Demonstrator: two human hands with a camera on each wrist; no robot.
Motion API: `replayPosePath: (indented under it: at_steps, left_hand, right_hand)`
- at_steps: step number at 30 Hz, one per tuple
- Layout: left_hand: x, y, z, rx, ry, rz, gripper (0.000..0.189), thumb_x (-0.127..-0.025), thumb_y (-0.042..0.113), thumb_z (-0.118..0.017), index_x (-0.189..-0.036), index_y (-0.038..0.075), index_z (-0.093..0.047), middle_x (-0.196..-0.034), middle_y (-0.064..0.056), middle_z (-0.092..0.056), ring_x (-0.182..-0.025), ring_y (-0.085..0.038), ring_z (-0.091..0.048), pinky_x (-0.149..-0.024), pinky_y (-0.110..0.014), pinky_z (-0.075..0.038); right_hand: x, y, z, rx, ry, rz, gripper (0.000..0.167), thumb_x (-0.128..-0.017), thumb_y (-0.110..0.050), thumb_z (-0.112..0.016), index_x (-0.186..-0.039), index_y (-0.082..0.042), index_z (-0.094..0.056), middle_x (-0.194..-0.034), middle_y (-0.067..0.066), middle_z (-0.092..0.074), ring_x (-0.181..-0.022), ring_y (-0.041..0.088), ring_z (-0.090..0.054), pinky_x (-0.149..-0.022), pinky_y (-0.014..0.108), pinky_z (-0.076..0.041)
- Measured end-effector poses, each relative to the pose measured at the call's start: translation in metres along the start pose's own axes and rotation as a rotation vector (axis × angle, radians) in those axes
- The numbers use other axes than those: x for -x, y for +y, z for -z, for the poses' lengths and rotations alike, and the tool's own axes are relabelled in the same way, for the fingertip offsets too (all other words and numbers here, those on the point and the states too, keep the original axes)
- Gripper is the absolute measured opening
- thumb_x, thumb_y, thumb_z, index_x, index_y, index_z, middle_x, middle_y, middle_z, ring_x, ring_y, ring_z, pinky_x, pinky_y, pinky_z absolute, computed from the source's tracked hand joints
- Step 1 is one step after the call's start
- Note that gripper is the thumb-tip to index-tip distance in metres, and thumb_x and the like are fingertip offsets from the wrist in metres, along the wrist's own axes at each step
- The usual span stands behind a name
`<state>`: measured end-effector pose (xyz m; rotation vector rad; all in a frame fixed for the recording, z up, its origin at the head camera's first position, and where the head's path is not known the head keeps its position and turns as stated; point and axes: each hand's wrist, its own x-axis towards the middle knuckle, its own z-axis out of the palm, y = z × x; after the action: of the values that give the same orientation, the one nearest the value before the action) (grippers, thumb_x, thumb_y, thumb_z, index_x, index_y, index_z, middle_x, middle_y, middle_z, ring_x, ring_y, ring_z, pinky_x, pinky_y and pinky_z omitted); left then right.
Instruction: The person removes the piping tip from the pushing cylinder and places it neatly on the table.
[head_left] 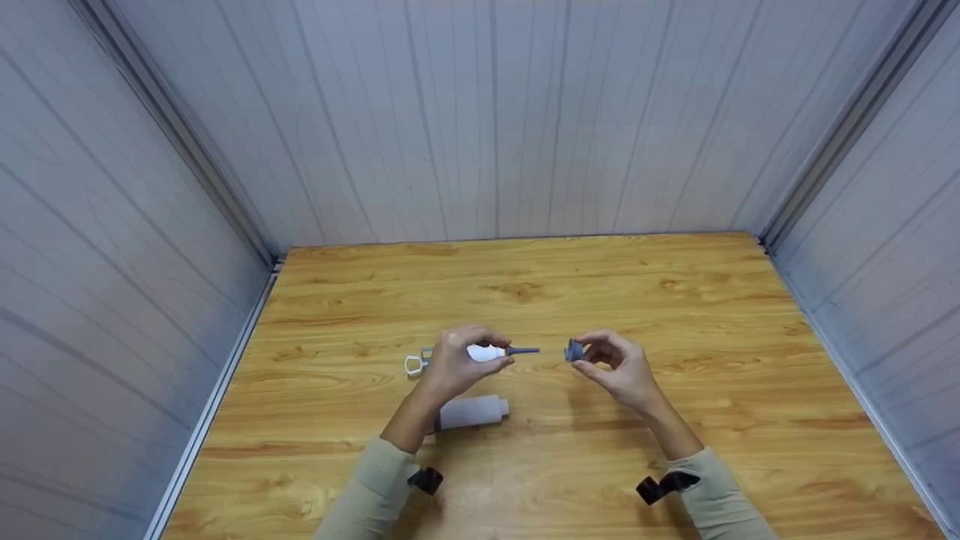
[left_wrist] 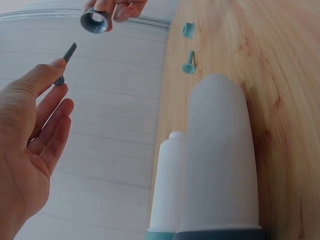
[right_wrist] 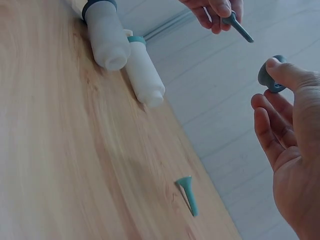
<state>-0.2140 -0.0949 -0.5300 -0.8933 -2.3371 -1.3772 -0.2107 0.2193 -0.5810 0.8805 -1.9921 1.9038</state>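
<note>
My left hand (head_left: 454, 361) pinches a slim blue-grey nozzle (head_left: 523, 350) by its wide end, between thumb and fingertips, the narrow tip pointing right. Across a small gap, my right hand (head_left: 616, 367) pinches a blue-grey ring-shaped screw collar (left_wrist: 95, 21) between thumb and fingers. Threads line the inside of that collar. Both parts are held up above the table. Below the left forearm lies a large whitish bottle (head_left: 472, 412) with a dark band. A smaller white bottle (head_left: 486, 353) with a teal band lies beyond it, partly hidden by the left hand.
A teal nozzle (right_wrist: 187, 194) and a small teal collar (left_wrist: 188, 30) lie on the wooden table (head_left: 517, 289). A white loop-shaped piece (head_left: 413, 365) shows left of the left hand. Pale panel walls (head_left: 495, 120) stand at the back and both sides.
</note>
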Motion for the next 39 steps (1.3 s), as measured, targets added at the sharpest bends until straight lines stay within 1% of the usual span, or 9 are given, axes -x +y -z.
replayPosePath:
  at_steps: [3,8,11,18,21,27,31,35,39]
  left_hand:
    - [0.000,0.000,0.001,0.005,0.002,0.016,0.016,-0.092,0.007,-0.093,-0.106,0.004,-0.087,-0.103,-0.010,-0.088,-0.096,-0.030,-0.083,-0.086,-0.048,-0.070]
    - [-0.001,0.003,0.000,0.009,0.008,0.049,0.017,-0.091,0.007,-0.094,-0.106,0.006,-0.087,-0.103,-0.010,-0.088,-0.096,-0.034,-0.084,-0.087,-0.036,-0.070]
    - [-0.003,0.005,-0.003,0.000,0.008,0.062,0.017,-0.090,0.006,-0.094,-0.106,0.005,-0.087,-0.103,-0.011,-0.088,-0.095,-0.036,-0.083,-0.088,-0.032,-0.069]
    - [-0.009,0.012,-0.011,-0.034,-0.019,0.087,0.018,-0.092,0.010,-0.093,-0.108,0.005,-0.087,-0.106,-0.010,-0.088,-0.098,-0.029,-0.084,-0.090,-0.035,-0.070]
    - [-0.012,0.014,-0.015,-0.044,-0.024,0.083,0.018,-0.092,0.009,-0.093,-0.108,0.004,-0.087,-0.106,-0.009,-0.088,-0.097,-0.026,-0.084,-0.089,-0.035,-0.069]
    - [-0.018,0.016,-0.024,-0.056,-0.028,0.076,0.017,-0.093,0.010,-0.093,-0.107,0.006,-0.087,-0.107,-0.010,-0.088,-0.098,-0.026,-0.084,-0.089,-0.035,-0.070]
    - [-0.022,0.018,-0.028,-0.048,-0.045,0.079,0.017,-0.094,0.013,-0.093,-0.109,0.007,-0.087,-0.109,-0.010,-0.088,-0.100,-0.030,-0.084,-0.091,-0.035,-0.070]
    - [-0.023,0.020,-0.034,-0.026,-0.068,0.093,0.017,-0.095,0.012,-0.092,-0.109,0.005,-0.087,-0.109,-0.011,-0.088,-0.101,-0.033,-0.083,-0.093,-0.041,-0.070]
    - [-0.022,0.021,-0.044,-0.021,-0.108,0.150,0.017,-0.096,0.014,-0.091,-0.109,0.005,-0.087,-0.109,-0.010,-0.088,-0.102,-0.031,-0.083,-0.094,-0.043,-0.070]
  right_hand:
    - [0.005,0.001,0.008,0.008,0.019,-0.017,0.037,-0.089,0.027,-0.074,-0.124,0.017,-0.070,-0.110,-0.007,-0.080,-0.090,0.002,-0.074,-0.080,0.016,-0.063]
    - [0.012,0.003,0.023,0.021,0.044,-0.025,0.037,-0.087,0.028,-0.074,-0.123,0.018,-0.070,-0.111,-0.005,-0.081,-0.089,0.003,-0.075,-0.079,0.016,-0.063]
    - [0.016,0.003,0.033,0.030,0.055,-0.036,0.037,-0.087,0.029,-0.074,-0.122,0.019,-0.069,-0.110,-0.006,-0.081,-0.089,0.004,-0.074,-0.079,0.016,-0.063]
    - [0.022,0.001,0.054,0.089,0.080,-0.067,0.038,-0.088,0.028,-0.074,-0.124,0.017,-0.070,-0.111,-0.008,-0.080,-0.090,0.003,-0.074,-0.080,0.015,-0.062]
    - [0.023,-0.001,0.062,0.110,0.085,-0.072,0.038,-0.088,0.028,-0.075,-0.124,0.017,-0.071,-0.110,-0.007,-0.080,-0.090,0.004,-0.074,-0.079,0.015,-0.062]
    - [0.023,-0.005,0.075,0.152,0.114,-0.111,0.037,-0.089,0.027,-0.075,-0.124,0.016,-0.071,-0.110,-0.009,-0.081,-0.088,0.003,-0.074,-0.079,0.015,-0.062]
    - [0.022,-0.008,0.081,0.163,0.126,-0.130,0.037,-0.090,0.026,-0.075,-0.125,0.016,-0.071,-0.111,-0.010,-0.081,-0.088,0.004,-0.074,-0.078,0.015,-0.062]
    - [0.021,-0.009,0.087,0.201,0.095,-0.139,0.036,-0.090,0.023,-0.077,-0.125,0.014,-0.073,-0.106,-0.004,-0.082,-0.085,0.004,-0.074,-0.077,0.015,-0.062]
    - [0.022,-0.009,0.093,0.248,0.044,-0.153,0.037,-0.090,0.021,-0.079,-0.125,0.010,-0.074,-0.107,-0.006,-0.080,-0.083,0.003,-0.073,-0.076,0.015,-0.062]
